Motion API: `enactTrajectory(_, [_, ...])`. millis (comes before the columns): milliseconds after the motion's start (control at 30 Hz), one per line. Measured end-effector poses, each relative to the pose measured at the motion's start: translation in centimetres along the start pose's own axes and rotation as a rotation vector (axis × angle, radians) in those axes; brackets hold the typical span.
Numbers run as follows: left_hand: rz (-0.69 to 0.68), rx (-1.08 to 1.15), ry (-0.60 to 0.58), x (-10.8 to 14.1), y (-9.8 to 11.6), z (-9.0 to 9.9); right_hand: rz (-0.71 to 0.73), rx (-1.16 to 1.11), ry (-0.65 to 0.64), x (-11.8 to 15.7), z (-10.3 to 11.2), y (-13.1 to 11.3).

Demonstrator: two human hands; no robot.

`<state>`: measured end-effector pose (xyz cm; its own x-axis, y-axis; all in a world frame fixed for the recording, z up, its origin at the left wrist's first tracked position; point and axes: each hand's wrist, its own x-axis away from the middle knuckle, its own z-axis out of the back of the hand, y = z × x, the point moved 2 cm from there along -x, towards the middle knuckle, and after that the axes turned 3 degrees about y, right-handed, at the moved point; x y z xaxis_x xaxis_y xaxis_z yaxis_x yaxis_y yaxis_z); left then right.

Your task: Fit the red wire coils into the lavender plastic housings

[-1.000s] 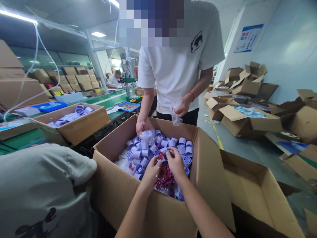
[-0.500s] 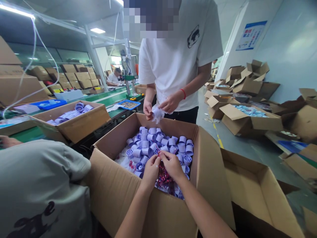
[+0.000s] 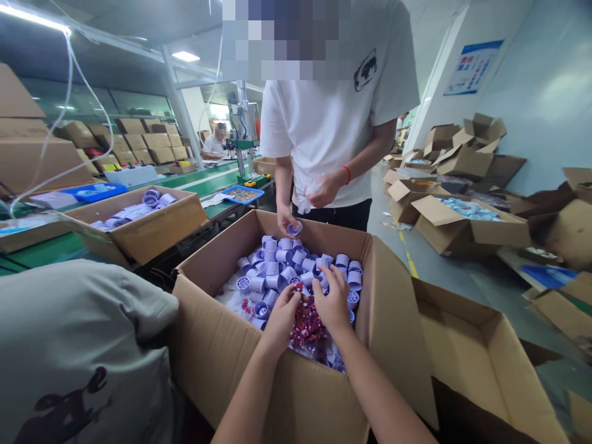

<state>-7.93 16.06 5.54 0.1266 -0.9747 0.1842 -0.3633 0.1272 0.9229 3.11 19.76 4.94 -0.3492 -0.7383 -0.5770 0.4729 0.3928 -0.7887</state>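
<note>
A large open cardboard box (image 3: 213, 345) holds many small purple cylindrical cups (image 3: 272, 269). Over its near part, my left hand (image 3: 283, 314) pinches the edge of a tangled bunch of red and dark shiny strands (image 3: 308, 322). My right hand (image 3: 333, 302) is at the right of the bunch, its fingers apart and raised over the cups, with nothing seen between them. The bunch lies between both hands, on top of the box's contents.
Across the box stands a person in a white shirt (image 3: 324, 135), one hand holding a purple cup, the other crumpled clear plastic. A grey-sleeved person (image 3: 83, 333) is close at left. Another box of cups (image 3: 152, 228) rests left; an open carton (image 3: 481, 351) is at right.
My right hand has let go of the strands and opened, moving slightly right and up. More of the red bunch shows. The person opposite has lowered one hand, now with a cup, to the box edge.
</note>
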Motion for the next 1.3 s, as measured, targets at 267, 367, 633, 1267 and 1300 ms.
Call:
enactTrajectory(267, [-0.068,-0.086,-0.016,-1.0,-1.1,0.7,-0.089,-0.224,-0.427,1.1,-1.4,-0.4])
enactTrajectory(367, [-0.08,-0.08,0.009,-1.1,-1.2,0.8,-0.078,-0.237,-0.41,1.0,-1.1,-0.8])
enactTrajectory(633, [-0.045,-0.018,0.086,-2.0,-1.7,0.9,0.11,-0.19,-0.332,0.7,-0.3,-1.9])
enactTrajectory(1267, [-0.035,0.049,-0.021,-0.6,-0.9,0.4,-0.038,-0.204,-0.544,1.0,-1.2,0.0])
enactTrajectory(1300, [-0.042,0.016,-0.015,-0.6,-0.9,0.3,-0.055,-0.225,-0.51,0.9,-1.1,-0.1])
